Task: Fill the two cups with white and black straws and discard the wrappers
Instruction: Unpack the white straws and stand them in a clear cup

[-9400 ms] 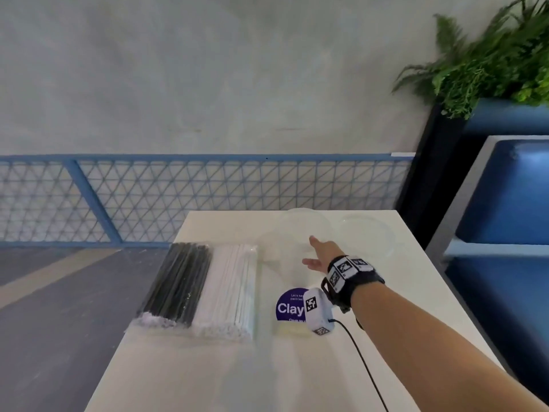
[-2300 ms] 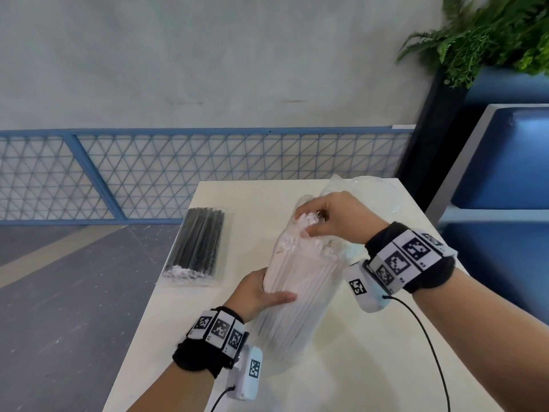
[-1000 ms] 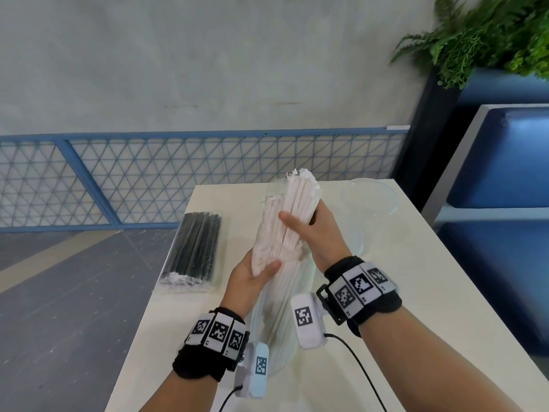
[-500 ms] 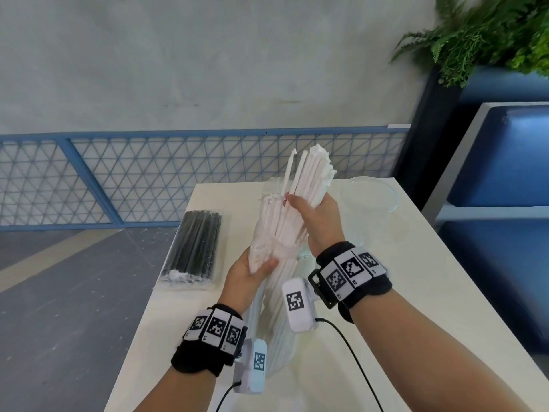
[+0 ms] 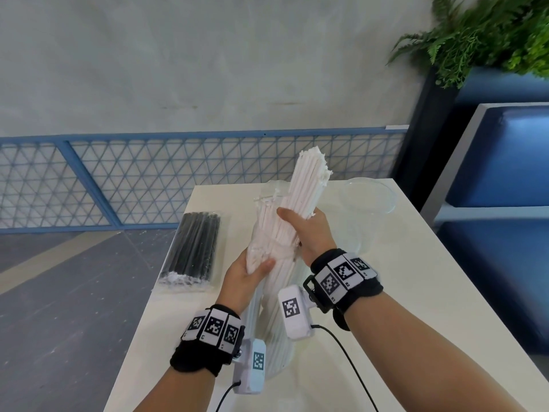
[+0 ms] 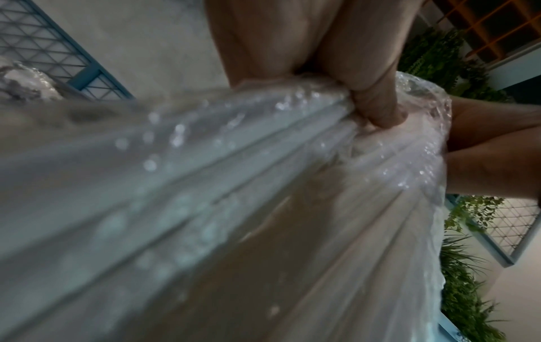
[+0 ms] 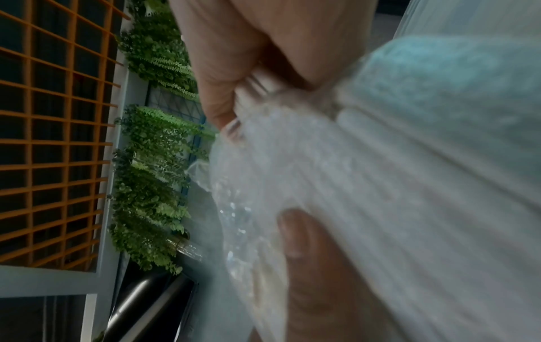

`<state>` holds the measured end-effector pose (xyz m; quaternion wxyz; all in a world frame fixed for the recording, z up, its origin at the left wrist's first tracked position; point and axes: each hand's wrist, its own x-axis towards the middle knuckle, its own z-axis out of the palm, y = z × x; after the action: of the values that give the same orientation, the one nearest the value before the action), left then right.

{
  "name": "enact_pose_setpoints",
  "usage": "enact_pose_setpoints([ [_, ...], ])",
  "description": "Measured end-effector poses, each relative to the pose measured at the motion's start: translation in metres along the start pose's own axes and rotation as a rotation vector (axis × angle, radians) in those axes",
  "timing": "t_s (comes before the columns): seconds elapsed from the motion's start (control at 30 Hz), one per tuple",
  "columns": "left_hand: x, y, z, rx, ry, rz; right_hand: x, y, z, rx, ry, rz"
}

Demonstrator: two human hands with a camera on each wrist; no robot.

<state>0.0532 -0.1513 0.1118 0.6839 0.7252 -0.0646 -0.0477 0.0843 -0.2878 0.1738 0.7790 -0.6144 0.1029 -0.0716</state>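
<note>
Both hands hold the bundle of white straws point(image 5: 309, 179) upright above the middle of the counter point(image 5: 416, 278). The left hand point(image 5: 246, 278) grips the clear wrapper point(image 5: 276, 346) bunched around the lower half of the bundle. The right hand point(image 5: 312, 230) clamps the bare straws higher up, their tops sticking out of the wrapper. A wrapped pack of black straws point(image 5: 196, 245) lies along the counter's left edge. A clear cup point(image 5: 368, 197) stands near the far right corner.
</note>
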Motion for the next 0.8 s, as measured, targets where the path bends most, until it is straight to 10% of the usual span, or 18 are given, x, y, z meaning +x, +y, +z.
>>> enact_pose_setpoints([
  [0.37,0.003,-0.003,0.001,-0.035,0.028,0.017,0.000,0.006,0.002,-0.169,-0.022,0.044],
  [0.8,0.007,-0.003,-0.002,-0.018,0.064,-0.006,0.027,-0.035,-0.010,0.190,0.238,-0.028],
])
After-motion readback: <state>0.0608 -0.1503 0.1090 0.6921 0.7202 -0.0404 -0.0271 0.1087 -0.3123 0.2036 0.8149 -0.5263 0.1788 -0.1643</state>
